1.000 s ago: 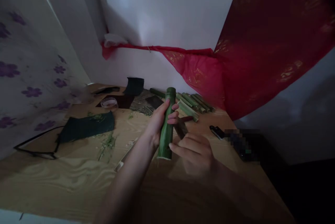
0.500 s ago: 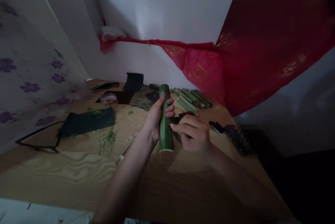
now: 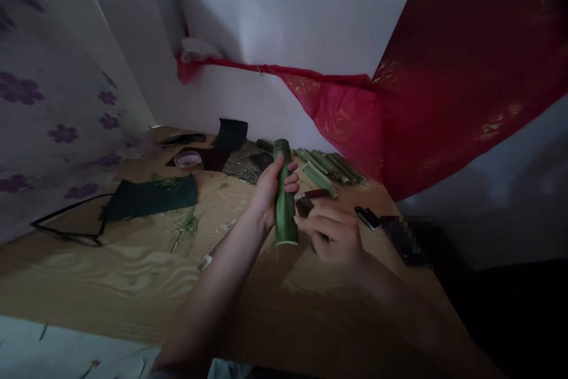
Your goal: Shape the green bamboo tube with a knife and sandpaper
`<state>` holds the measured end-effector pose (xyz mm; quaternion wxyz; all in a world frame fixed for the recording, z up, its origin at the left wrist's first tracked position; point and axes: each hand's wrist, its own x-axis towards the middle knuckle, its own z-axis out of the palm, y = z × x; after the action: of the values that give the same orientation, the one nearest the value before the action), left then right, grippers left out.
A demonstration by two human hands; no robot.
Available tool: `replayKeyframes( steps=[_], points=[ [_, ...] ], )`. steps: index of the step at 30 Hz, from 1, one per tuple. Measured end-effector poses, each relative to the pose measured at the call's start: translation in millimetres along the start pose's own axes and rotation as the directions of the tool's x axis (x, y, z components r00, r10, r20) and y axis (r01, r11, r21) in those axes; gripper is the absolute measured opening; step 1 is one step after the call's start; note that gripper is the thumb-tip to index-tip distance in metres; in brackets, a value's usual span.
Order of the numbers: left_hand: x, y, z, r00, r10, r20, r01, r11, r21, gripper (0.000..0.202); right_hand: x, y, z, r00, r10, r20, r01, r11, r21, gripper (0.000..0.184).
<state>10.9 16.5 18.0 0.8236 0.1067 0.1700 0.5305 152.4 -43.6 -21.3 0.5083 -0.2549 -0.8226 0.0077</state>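
Bamboo tube (image 3: 287, 216): held tilted above the wooden table (image 3: 110, 284), far end raised. Left hand (image 3: 267, 190) is wrapped firmly around its upper part, thumb on top. Right hand (image 3: 335, 234) is at the tube's lower right side, fingers drawn narrow – whether they pinch anything cannot be told. A red-handled tool (image 3: 318, 193) lies just beyond the right hand; cut bamboo pieces (image 3: 332, 165) lie behind it. To the left – a dark green sheet (image 3: 151, 200), plant shavings (image 3: 187, 223) near it, and a tape roll (image 3: 188, 160) farther back.
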Motion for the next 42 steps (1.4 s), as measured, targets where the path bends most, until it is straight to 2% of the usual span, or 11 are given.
replayKeyframes(
  steps=[4,9,15,20,25,27,29,31,35,38,42],
  points=[
    [-2.6,5.5,-0.3,0.996,0.071,0.056,-0.07,0.997,-0.018,0.027,3.3,-2.9,3.2,1.0,-0.009,-0.017,0.009,0.999,0.034,0.022],
    [-0.4,5.2,-5.4,0.993,-0.075,0.091,0.072,0.997,0.036,0.031,1.2,-2.4,8.3,0.996,0.08,-0.036,-0.079,0.996,0.031,0.019],
    [7.8,13.8,-11.8,0.982,0.17,0.081,-0.167,0.985,-0.044,0.027,-3.7,-5.4,10.1,0.994,0.108,-0.034,-0.103,0.986,0.13,0.018],
    [-0.3,10.8,-6.5,0.994,0.048,0.095,-0.043,0.997,-0.062,0.031,13.3,2.2,8.8,0.995,0.08,-0.055,-0.073,0.991,0.112,0.018],
    [-4.5,10.7,-0.8,0.994,0.055,0.095,-0.057,0.998,0.018,0.035,4.4,-10.7,5.1,0.998,0.058,-0.022,-0.056,0.993,0.101,0.02],
    [-6.0,14.0,0.2,0.985,0.134,0.111,-0.139,0.989,0.041,0.035,-6.3,-21.3,3.1,0.999,-0.017,0.041,0.013,0.995,0.103,0.021],
    [-8.9,16.8,0.7,0.96,0.266,0.092,-0.275,0.954,0.115,0.036,-15.9,-28.9,-0.8,0.992,-0.087,0.095,0.074,0.989,0.127,0.022],
    [-12.7,17.1,0.8,0.933,0.356,0.059,-0.357,0.89,0.282,0.043,-20.5,-30.8,-8.5,0.998,-0.043,0.049,0.035,0.987,0.154,0.022],
    [-14.5,9.0,-2.1,0.943,0.332,0.024,-0.279,0.749,0.601,0.07,-9.5,-22.7,-31.6,0.981,0.129,-0.144,-0.119,0.99,0.077,0.024],
    [-6.3,-1.6,-9.0,0.944,0.328,0.024,-0.25,0.668,0.701,0.079,7.0,-16.5,-41.0,0.982,0.022,-0.185,-0.043,0.993,-0.11,0.032],
    [6.8,-18.3,-19.9,0.918,0.396,-0.004,-0.252,0.591,0.767,0.072,18.5,-6.6,-31.6,0.978,-0.129,-0.167,0.072,0.949,-0.308,0.032]
  ],
)
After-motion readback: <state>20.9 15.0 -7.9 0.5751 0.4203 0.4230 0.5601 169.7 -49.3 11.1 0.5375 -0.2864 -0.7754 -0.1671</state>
